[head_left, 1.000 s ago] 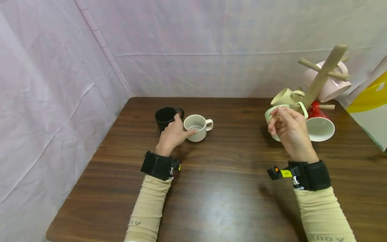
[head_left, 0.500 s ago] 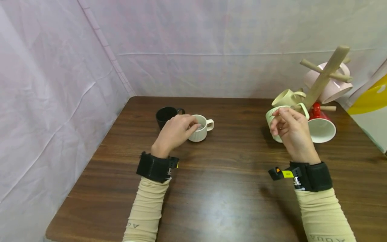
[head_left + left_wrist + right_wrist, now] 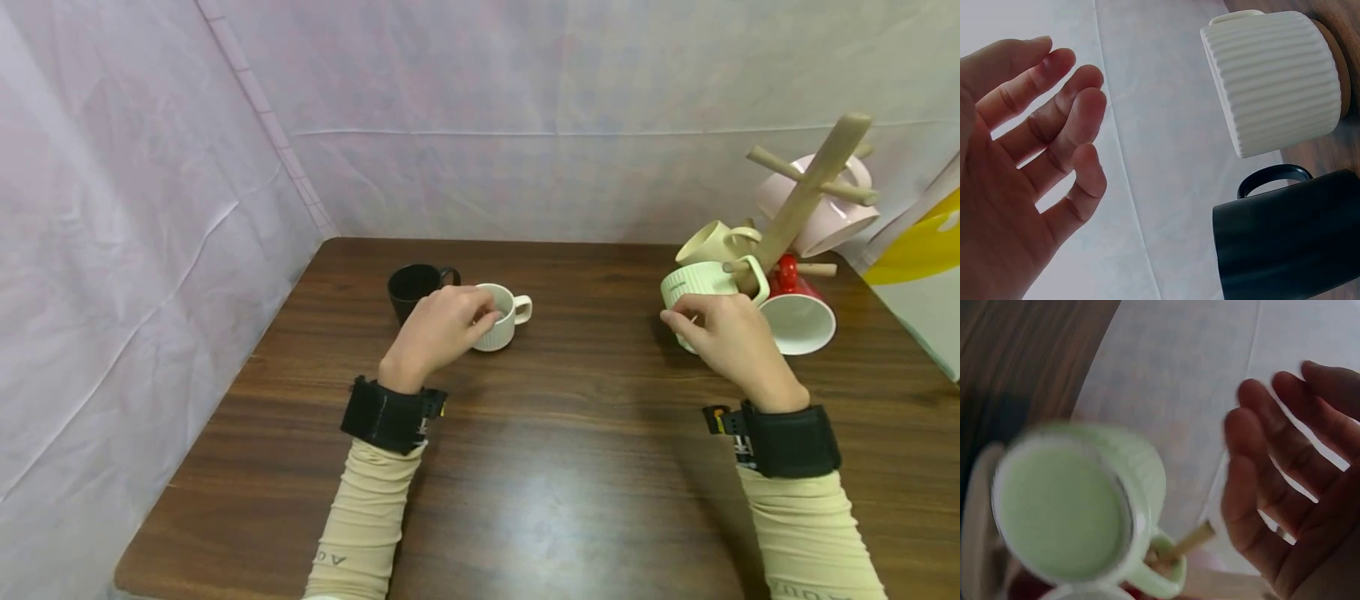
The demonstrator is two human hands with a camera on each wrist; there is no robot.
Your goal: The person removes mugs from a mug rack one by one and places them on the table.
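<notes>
Fingers loosely bent and holding nothing, my left hand (image 3: 435, 332) is near the standing white mug (image 3: 497, 337), my right hand (image 3: 726, 335) likewise near the green mug (image 3: 696, 282). I'd best approach the white mug by its handle (image 3: 527, 309), clear of the black mug (image 3: 411, 285), without jolting the green mug's wooden rack (image 3: 804, 198).

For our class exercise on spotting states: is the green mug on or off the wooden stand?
On. The green mug is on the wooden stand: the right wrist view shows a peg poking out through its handle.
</notes>
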